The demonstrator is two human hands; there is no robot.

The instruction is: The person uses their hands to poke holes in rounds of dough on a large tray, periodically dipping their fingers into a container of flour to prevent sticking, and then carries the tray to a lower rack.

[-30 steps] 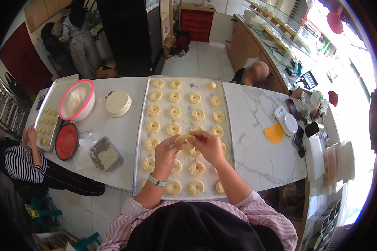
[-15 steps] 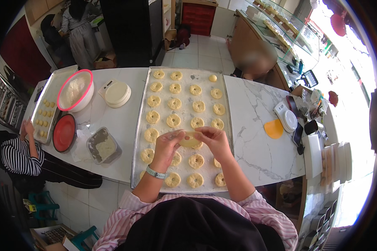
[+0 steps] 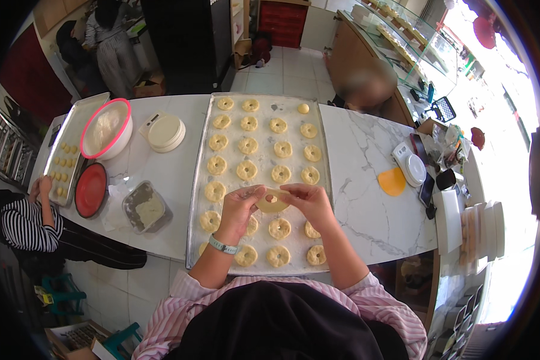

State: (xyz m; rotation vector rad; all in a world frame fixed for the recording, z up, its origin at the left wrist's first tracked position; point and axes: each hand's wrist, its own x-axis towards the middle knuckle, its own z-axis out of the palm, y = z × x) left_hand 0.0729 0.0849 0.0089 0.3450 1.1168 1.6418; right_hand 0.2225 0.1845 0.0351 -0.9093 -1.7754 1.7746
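Observation:
Between my hands, raised over the tray, is a thin ring of dough with a hole near its upper edge. My left hand pinches its left side, and my right hand grips the upper right side. Beneath them lies a large floured baking tray bearing rows of dough rings, such as one pale ring just below my hands. A single round dough ball sits at the tray's far right corner. My hands and forearms hide some of the rings.
Left on the marble table are a pink-rimmed bowl, a red tray, a flour tub and a scale with lids. A co-worker handles dough balls there. An orange scraper and another scale lie right.
The dough ring between my fingers now hangs lower and looks wider, with its hole facing me more. My hands stay in nearly the same place.

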